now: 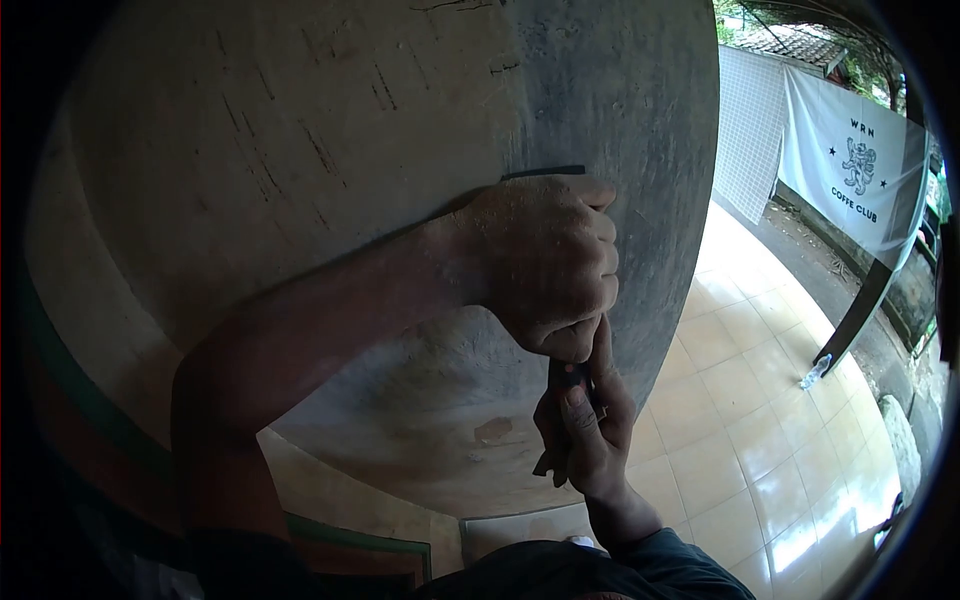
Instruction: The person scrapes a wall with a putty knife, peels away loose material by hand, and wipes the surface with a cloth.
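My left hand [555,255] is closed in a fist close to the wall [640,120], its forearm reaching in from the left. Along the top of that fist a thin dark strip [545,172] sticks out, flat edge toward the wall. Just below, my right hand [595,425] is wrapped round a dark-handled tool [570,375] with a small red-orange spot, thumb laid along it. The handle runs up into the left fist. Whether strip and handle are one piece is hidden by the fingers.
Dark scratches [320,150] and a grey patch mark the curved-looking wall. To the right lies a tiled floor [730,380] with a plastic bottle [815,372] beside a dark post [855,315]. A white printed banner [850,160] hangs beyond. A green-edged frame [360,535] is at lower left.
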Demonstrator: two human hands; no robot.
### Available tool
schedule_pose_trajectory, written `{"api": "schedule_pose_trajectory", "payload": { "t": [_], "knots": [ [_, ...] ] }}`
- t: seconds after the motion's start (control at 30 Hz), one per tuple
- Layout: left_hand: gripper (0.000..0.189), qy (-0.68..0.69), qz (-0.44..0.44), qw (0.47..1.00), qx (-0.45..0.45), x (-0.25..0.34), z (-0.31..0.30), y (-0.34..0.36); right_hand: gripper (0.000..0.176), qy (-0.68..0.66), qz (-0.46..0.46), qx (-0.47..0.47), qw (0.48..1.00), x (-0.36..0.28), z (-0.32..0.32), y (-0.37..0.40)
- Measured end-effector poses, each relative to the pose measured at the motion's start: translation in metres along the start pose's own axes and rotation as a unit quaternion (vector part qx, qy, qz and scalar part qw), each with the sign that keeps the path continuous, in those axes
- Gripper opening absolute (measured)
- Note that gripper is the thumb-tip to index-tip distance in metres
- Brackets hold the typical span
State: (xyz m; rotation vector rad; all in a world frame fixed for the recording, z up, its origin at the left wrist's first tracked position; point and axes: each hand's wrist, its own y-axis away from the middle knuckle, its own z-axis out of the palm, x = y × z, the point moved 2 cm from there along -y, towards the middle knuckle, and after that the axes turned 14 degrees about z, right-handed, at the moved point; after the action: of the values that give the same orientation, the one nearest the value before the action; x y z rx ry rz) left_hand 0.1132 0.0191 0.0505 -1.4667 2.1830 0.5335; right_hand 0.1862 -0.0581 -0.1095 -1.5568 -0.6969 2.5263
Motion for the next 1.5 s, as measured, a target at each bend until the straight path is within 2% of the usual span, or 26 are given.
{"api": "schedule_pose_trajectory", "payload": {
  "t": [0.1,0.17,0.4,0.6,0.67,0.8,0.87,0.97,1.17,1.3,1.37,1.47,1.5],
  "knots": [
    [0.021,-0.045,-0.001,0.998,0.039,-0.004,-0.002,-0.001,0.062,-0.01,-0.011,-0.017,1.0,-0.012,-0.006,-0.006],
    [0.02,-0.031,-0.055,0.998,0.032,0.0,0.001,-0.004,0.057,-0.002,-0.006,-0.009,1.0,-0.017,-0.01,-0.003],
    [0.018,-0.049,-0.042,0.996,0.06,-0.009,-0.001,-0.005,0.053,0.034,-0.023,0.014,0.999,-0.024,-0.013,-0.012],
    [0.018,-0.026,-0.043,0.997,0.058,-0.001,0.008,-0.006,0.052,0.046,0.014,0.028,0.998,-0.026,-0.013,0.001],
    [0.019,-0.031,-0.053,0.998,0.033,-0.005,-0.003,-0.005,0.052,0.064,0.005,0.035,0.997,-0.035,-0.009,-0.004],
    [0.018,-0.034,-0.085,0.994,0.06,-0.003,-0.003,-0.006,0.053,0.051,0.005,0.032,0.998,-0.037,-0.009,-0.004],
    [0.018,-0.016,-0.05,0.998,0.038,0.003,0.001,-0.007,0.053,0.043,-0.003,0.01,0.999,-0.03,-0.01,0.001],
    [0.019,-0.025,-0.074,0.997,-0.001,-0.005,-0.001,-0.005,0.054,0.025,0.02,0.03,0.999,-0.03,-0.008,-0.004],
    [0.019,-0.03,-0.06,0.996,0.06,0.0,0.001,-0.007,0.053,0.064,0.011,0.028,0.998,-0.036,-0.011,0.002],
    [0.019,-0.016,-0.056,0.997,0.046,-0.007,0.006,-0.006,0.052,0.051,0.02,0.039,0.998,-0.032,-0.011,-0.006],
    [0.019,-0.049,-0.055,0.994,0.082,-0.018,0.001,-0.006,0.052,0.061,-0.015,0.093,0.994,-0.04,-0.008,-0.018],
    [0.02,-0.043,-0.067,0.995,0.06,-0.011,-0.001,-0.006,0.05,0.087,-0.052,0.079,0.992,-0.034,-0.01,-0.012],
    [0.02,-0.045,-0.068,0.995,0.06,-0.006,0.002,-0.006,0.053,0.08,0.008,0.037,0.996,-0.038,-0.011,-0.004]
  ]
}}
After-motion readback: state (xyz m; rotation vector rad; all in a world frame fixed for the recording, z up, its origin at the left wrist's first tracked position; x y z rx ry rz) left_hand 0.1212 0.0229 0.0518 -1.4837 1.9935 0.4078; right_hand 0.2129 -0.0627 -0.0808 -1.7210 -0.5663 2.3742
